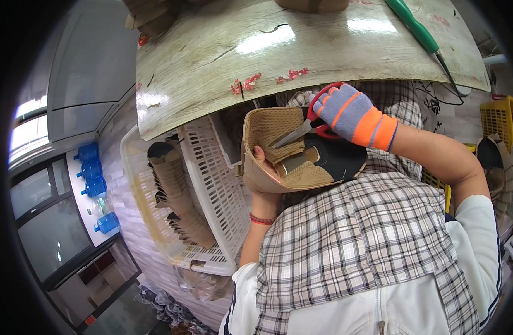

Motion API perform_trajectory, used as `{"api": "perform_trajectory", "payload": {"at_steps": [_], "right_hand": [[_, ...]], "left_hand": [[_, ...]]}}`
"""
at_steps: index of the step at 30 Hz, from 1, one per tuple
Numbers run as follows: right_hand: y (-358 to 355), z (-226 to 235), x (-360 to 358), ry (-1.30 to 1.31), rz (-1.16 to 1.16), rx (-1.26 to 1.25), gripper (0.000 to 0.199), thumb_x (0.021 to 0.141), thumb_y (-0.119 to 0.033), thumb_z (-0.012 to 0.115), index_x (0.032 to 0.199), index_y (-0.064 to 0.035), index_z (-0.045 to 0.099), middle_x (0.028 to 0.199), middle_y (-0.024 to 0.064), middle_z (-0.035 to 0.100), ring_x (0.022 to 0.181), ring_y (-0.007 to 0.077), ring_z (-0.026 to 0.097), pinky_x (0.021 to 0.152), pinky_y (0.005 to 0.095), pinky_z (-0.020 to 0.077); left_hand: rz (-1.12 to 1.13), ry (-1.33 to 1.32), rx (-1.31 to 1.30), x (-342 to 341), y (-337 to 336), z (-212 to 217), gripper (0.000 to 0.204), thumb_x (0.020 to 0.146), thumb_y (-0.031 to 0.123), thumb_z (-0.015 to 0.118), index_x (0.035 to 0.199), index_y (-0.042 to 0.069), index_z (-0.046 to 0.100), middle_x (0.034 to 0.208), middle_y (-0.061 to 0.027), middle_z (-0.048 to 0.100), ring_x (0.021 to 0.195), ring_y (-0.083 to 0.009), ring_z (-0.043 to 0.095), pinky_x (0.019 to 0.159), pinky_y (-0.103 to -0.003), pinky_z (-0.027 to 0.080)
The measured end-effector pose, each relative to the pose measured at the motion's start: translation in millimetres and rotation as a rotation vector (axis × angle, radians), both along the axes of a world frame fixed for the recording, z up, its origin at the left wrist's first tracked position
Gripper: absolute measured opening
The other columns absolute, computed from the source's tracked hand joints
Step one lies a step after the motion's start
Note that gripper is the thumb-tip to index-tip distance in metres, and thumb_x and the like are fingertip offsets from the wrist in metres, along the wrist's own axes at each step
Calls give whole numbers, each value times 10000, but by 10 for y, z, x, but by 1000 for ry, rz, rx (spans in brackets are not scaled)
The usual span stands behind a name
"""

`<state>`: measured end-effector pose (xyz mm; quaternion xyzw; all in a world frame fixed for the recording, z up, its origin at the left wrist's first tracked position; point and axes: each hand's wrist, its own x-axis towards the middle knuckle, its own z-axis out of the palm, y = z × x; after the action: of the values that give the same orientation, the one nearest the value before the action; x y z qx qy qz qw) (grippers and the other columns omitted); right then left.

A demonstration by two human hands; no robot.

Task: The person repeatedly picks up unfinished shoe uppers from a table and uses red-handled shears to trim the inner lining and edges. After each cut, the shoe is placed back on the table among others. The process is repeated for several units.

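Note:
A tan shoe upper with a mesh-like lining and a dark inner part lies tilted over my lap. My left hand grips its near left edge; the fingers curl over the inside, while most of the palm is hidden behind the material. In my right hand, which wears a grey and orange knit glove, are scissors with red handles. Their blades point down and left into the upper, close to its lining and near my left fingers. Whether the blades touch the lining I cannot tell.
Ahead stands a wood-patterned table with a green-handled tool and its cord at the right. A white plastic basket on the left holds stacked tan uppers. Yellow crates stand at the right, with more uppers nearby.

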<state>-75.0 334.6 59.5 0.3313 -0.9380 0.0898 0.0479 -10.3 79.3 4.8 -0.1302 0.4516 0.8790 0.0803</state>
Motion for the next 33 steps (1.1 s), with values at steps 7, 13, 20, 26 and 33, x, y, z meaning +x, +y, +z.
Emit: {"api": "perform_trajectory", "payload": {"at_steps": [7, 13, 20, 26, 33], "right_hand": [[106, 77, 80, -64, -39, -21, 280, 780, -300, 742, 969, -102, 686, 880, 69, 694, 872, 264, 674, 781, 377, 519], [68, -54, 7, -62, -37, -80, 260, 755, -232, 757, 967, -100, 689, 862, 81, 695, 843, 274, 683, 757, 391, 528], [299, 100, 181, -192, -227, -288, 263, 772, -244, 771, 992, -124, 691, 897, 94, 694, 864, 294, 675, 754, 395, 544], [205, 74, 443, -448, -176, -192, 293, 757, -244, 779, 996, -90, 708, 909, 116, 693, 912, 294, 661, 830, 393, 520], [15, -66, 441, -485, -56, -56, 297, 726, -192, 793, 1006, -125, 721, 962, 84, 704, 961, 277, 658, 854, 383, 500]], "left_hand": [[-38, -83, 56, 2, -47, -71, 572, 1033, 363, 525, 1491, 66, 355, 1457, -107, 476, 1326, -246, 481, 1119, -455, 429], [-131, -34, 37, -23, 46, 112, 586, 1013, 415, 571, 1472, 85, 415, 1445, -88, 503, 1284, -259, 514, 1075, -437, 456], [-15, 65, 11, -215, -127, -145, 534, 1014, 354, 579, 1448, 69, 454, 1449, -91, 524, 1306, -277, 513, 1098, -471, 427], [-499, -478, 117, -44, -703, -34, 384, 891, 187, 744, 1159, -35, 581, 1144, -140, 657, 1046, -235, 645, 930, -358, 542], [-506, -512, 26, 57, -741, 17, 269, 756, -77, 792, 912, 54, 616, 900, -30, 654, 826, -160, 658, 766, -268, 555]]}}
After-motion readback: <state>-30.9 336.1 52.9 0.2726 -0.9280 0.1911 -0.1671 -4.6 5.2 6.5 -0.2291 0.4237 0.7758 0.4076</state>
